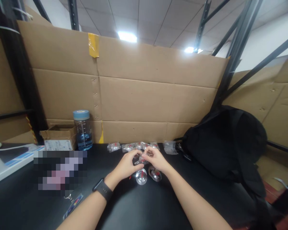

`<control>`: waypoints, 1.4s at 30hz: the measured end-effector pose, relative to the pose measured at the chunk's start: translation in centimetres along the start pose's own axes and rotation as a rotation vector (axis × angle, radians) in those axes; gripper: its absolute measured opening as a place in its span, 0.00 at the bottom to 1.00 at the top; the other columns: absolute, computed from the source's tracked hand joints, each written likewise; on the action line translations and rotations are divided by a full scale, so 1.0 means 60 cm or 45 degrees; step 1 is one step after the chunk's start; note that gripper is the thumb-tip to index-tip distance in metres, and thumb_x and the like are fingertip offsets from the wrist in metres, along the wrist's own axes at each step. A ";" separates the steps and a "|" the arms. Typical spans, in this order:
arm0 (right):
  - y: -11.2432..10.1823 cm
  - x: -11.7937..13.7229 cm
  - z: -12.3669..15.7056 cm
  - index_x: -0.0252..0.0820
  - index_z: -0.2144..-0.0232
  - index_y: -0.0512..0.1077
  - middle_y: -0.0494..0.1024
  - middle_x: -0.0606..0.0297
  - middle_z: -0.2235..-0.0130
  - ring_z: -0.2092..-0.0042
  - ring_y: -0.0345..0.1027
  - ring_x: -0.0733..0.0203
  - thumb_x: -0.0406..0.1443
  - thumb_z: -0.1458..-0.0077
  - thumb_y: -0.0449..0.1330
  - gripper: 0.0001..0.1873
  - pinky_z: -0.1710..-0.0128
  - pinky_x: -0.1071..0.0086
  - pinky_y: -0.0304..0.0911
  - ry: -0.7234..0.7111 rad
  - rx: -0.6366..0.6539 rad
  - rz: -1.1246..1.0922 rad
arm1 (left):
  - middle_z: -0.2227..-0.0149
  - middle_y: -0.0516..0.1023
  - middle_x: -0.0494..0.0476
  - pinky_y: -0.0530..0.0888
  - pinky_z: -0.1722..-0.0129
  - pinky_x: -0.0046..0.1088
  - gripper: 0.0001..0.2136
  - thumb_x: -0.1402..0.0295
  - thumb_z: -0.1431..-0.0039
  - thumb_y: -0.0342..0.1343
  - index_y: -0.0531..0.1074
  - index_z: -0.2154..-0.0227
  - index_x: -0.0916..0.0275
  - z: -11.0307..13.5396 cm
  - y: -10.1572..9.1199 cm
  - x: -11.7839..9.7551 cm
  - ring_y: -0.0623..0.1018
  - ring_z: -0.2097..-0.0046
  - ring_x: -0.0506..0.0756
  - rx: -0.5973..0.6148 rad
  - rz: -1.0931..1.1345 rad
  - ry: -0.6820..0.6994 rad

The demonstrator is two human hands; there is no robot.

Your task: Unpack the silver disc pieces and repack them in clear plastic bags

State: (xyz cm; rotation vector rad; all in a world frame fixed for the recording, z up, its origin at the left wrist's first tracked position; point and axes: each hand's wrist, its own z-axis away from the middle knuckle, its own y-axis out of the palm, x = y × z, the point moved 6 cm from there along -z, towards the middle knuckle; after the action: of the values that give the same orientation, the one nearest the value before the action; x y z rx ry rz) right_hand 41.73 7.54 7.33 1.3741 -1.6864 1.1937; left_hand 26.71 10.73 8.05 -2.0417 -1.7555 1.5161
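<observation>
Both hands meet over the black table around a small clear plastic packet (143, 159) with red marks. My left hand (129, 164) curls its fingers and thumb at the packet's left side. On the other side, my right hand (156, 158) pinches the packet between thumb and fingers. Just below them lies a shiny round disc-like piece (141, 177) with a red mark. A second round piece (155, 174), also marked red, rests beneath my right hand. Behind the hands is a row of similar clear packets (129, 147), partly hidden by my fingers.
A packet (114, 147) sits left of the row, and a crinkled clear bag (170, 147) right of it. A black backpack (225, 143) stands at the right. At left are a water bottle (83, 131), a small cardboard box (60, 137), a power strip (16, 164) and a blurred-out patch.
</observation>
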 end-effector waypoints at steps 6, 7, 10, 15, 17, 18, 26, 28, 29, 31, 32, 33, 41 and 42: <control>-0.026 0.017 -0.001 0.41 0.74 0.69 0.74 0.68 0.73 0.71 0.67 0.63 0.50 0.52 0.70 0.21 0.70 0.70 0.62 0.003 -0.204 -0.025 | 0.47 0.76 0.57 0.64 0.41 0.46 0.09 0.59 0.44 0.62 0.80 0.63 0.54 -0.001 -0.004 0.017 0.72 0.44 0.64 -0.018 -0.224 -0.063; -0.031 0.023 0.000 0.41 0.74 0.69 0.75 0.67 0.73 0.71 0.67 0.63 0.49 0.53 0.70 0.20 0.70 0.70 0.62 0.002 -0.224 -0.039 | 0.47 0.75 0.56 0.63 0.40 0.48 0.08 0.58 0.42 0.61 0.80 0.65 0.54 0.000 -0.004 0.016 0.71 0.43 0.64 -0.011 -0.225 -0.073; -0.045 0.037 0.006 0.41 0.75 0.70 0.76 0.66 0.72 0.70 0.68 0.62 0.48 0.53 0.71 0.20 0.69 0.70 0.63 -0.016 -0.286 -0.074 | 0.47 0.75 0.55 0.60 0.38 0.51 0.10 0.57 0.42 0.61 0.80 0.73 0.55 0.001 -0.006 0.004 0.68 0.41 0.64 0.026 -0.179 -0.047; -0.054 0.037 0.010 0.40 0.77 0.69 0.76 0.66 0.74 0.72 0.68 0.63 0.49 0.57 0.72 0.22 0.70 0.70 0.63 0.047 -0.263 -0.103 | 0.47 0.76 0.55 0.60 0.38 0.47 0.08 0.57 0.43 0.62 0.83 0.72 0.52 0.007 -0.002 -0.007 0.67 0.41 0.64 0.222 -0.061 0.018; -0.049 0.030 0.009 0.40 0.78 0.69 0.76 0.67 0.74 0.73 0.68 0.64 0.49 0.57 0.73 0.22 0.71 0.70 0.62 0.076 -0.185 -0.034 | 0.48 0.76 0.55 0.61 0.39 0.46 0.07 0.56 0.44 0.63 0.84 0.70 0.50 0.011 0.004 -0.005 0.67 0.41 0.64 0.318 -0.047 0.026; -0.046 0.027 0.009 0.40 0.78 0.69 0.76 0.67 0.75 0.73 0.68 0.64 0.48 0.57 0.73 0.21 0.71 0.70 0.62 0.083 -0.142 0.015 | 0.48 0.77 0.55 0.61 0.40 0.46 0.07 0.56 0.44 0.63 0.84 0.69 0.50 0.012 0.007 -0.002 0.68 0.42 0.64 0.354 -0.052 0.024; -0.037 0.019 0.005 0.40 0.75 0.70 0.75 0.68 0.75 0.74 0.67 0.64 0.49 0.55 0.71 0.20 0.71 0.70 0.63 0.040 -0.071 0.015 | 0.56 0.81 0.55 0.68 0.46 0.37 0.08 0.58 0.43 0.61 0.83 0.69 0.54 0.009 0.023 0.007 0.75 0.51 0.60 0.268 -0.036 -0.004; -0.045 0.021 0.003 0.41 0.75 0.70 0.75 0.69 0.75 0.73 0.67 0.64 0.49 0.54 0.71 0.20 0.70 0.69 0.64 -0.011 -0.159 -0.008 | 0.59 0.82 0.55 0.70 0.47 0.35 0.09 0.59 0.42 0.59 0.82 0.67 0.55 0.008 0.025 0.008 0.77 0.53 0.59 0.222 -0.011 -0.025; -0.049 0.021 0.002 0.41 0.74 0.70 0.74 0.69 0.76 0.73 0.67 0.64 0.50 0.54 0.70 0.20 0.69 0.69 0.64 -0.032 -0.209 -0.013 | 0.60 0.82 0.55 0.70 0.48 0.35 0.10 0.58 0.41 0.58 0.81 0.65 0.55 0.007 0.025 0.008 0.77 0.54 0.59 0.198 0.012 -0.048; -0.057 0.020 0.001 0.42 0.74 0.70 0.74 0.69 0.76 0.74 0.67 0.63 0.51 0.54 0.70 0.20 0.69 0.68 0.65 -0.059 -0.312 -0.020 | 0.59 0.82 0.55 0.72 0.50 0.35 0.11 0.57 0.39 0.56 0.80 0.63 0.57 0.006 0.026 0.012 0.79 0.55 0.59 0.141 0.082 -0.105; -0.059 0.019 0.001 0.42 0.73 0.70 0.74 0.68 0.77 0.74 0.67 0.62 0.51 0.54 0.70 0.21 0.70 0.68 0.65 -0.061 -0.351 -0.022 | 0.58 0.82 0.55 0.73 0.51 0.34 0.12 0.57 0.39 0.56 0.79 0.61 0.57 0.006 0.027 0.014 0.79 0.55 0.59 0.106 0.127 -0.134; -0.059 0.018 0.002 0.43 0.73 0.71 0.74 0.68 0.76 0.74 0.67 0.62 0.51 0.54 0.70 0.21 0.71 0.68 0.65 -0.055 -0.376 -0.025 | 0.57 0.82 0.56 0.74 0.52 0.34 0.13 0.57 0.39 0.56 0.78 0.59 0.58 0.005 0.028 0.016 0.79 0.55 0.59 0.067 0.176 -0.160; -0.036 0.016 0.000 0.42 0.72 0.70 0.76 0.65 0.71 0.72 0.71 0.60 0.49 0.53 0.70 0.19 0.69 0.67 0.66 -0.040 -0.300 -0.055 | 0.60 0.82 0.61 0.78 0.55 0.35 0.14 0.60 0.44 0.63 0.76 0.59 0.63 -0.004 0.035 0.044 0.82 0.58 0.58 -0.121 0.554 -0.270; -0.040 0.016 0.000 0.42 0.69 0.71 0.75 0.65 0.69 0.71 0.70 0.61 0.49 0.53 0.69 0.19 0.69 0.68 0.66 -0.055 -0.349 -0.024 | 0.61 0.83 0.61 0.78 0.54 0.36 0.14 0.60 0.45 0.64 0.76 0.60 0.64 -0.004 0.031 0.048 0.82 0.58 0.58 -0.157 0.555 -0.287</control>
State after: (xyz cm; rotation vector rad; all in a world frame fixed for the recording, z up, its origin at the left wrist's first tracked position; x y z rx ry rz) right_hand 43.82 7.08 8.80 1.2502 -1.7872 0.8894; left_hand 27.84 12.43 5.31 -2.5334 -1.5726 1.8571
